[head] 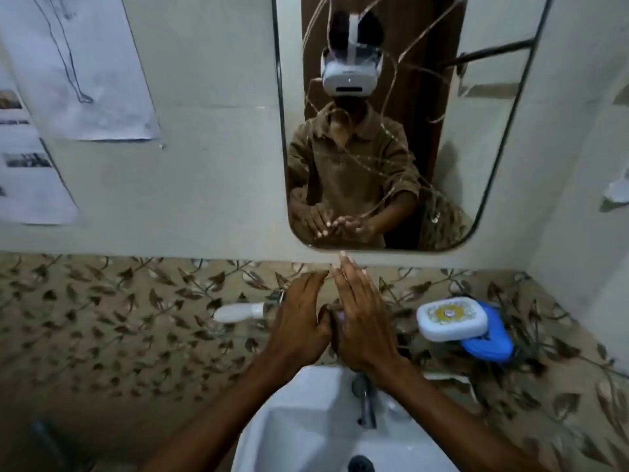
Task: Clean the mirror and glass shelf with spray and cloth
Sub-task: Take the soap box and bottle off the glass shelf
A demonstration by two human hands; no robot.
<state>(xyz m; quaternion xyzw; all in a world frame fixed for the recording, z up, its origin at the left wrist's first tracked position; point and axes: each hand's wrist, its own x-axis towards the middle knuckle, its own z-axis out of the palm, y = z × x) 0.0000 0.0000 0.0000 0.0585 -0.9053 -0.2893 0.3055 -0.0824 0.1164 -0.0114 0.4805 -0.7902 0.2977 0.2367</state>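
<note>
Centrally, left hand (pixel 299 321) and right hand (pixel 360 321) are raised side by side below the mirror (pixel 476 148), fingers straight, together, holding nothing. Glass shelf (pixel 238 330) beneath them carries a white soap case (pixel 451 318) at right; sink (pixel 306 420) lies below.

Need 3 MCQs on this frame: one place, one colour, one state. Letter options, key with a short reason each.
1. Where does the white rounded-square soap box sit?
A. in the white ceramic sink
B. on the blue plastic case, right of the hands
C. left of the hands

2. What colour is the leaf pattern on the tiled wall band?
A. brown
B. red
C. blue

3. How are the left hand and right hand?
A. fists
B. fingers straight, held together
C. gripping a cloth

Key: 1 B, the box overlaps the blue case's top, right of both hands. 2 A, brown leaves on beige tile. 3 B, fingers extend toward the rounded wall mirror, no cloth seen.
</note>
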